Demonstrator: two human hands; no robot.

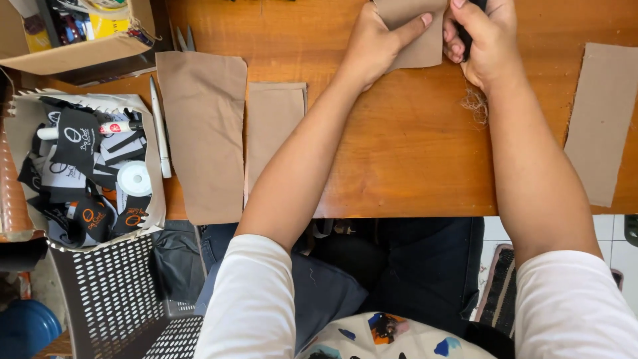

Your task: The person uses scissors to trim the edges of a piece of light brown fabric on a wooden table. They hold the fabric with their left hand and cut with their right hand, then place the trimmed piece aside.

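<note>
At the far edge of the wooden table (pixel 399 166), my left hand (pixel 375 46) pinches a small tan fabric piece (pixel 415 33), thumb lying across its front. My right hand (pixel 482 40) grips the same piece's right side and also has a dark object partly hidden in its fingers. A tuft of loose threads (pixel 475 105) lies on the table just under my right wrist.
Two tan fabric panels (pixel 203 133) (pixel 272 126) lie at the left, another (pixel 601 119) at the right edge. A white pen (pixel 159 126) and scissors (pixel 185 40) sit beside them. An open bag of black labels (pixel 86 173), a cardboard box (pixel 73 33) and a perforated plastic chair (pixel 113 299) stand left.
</note>
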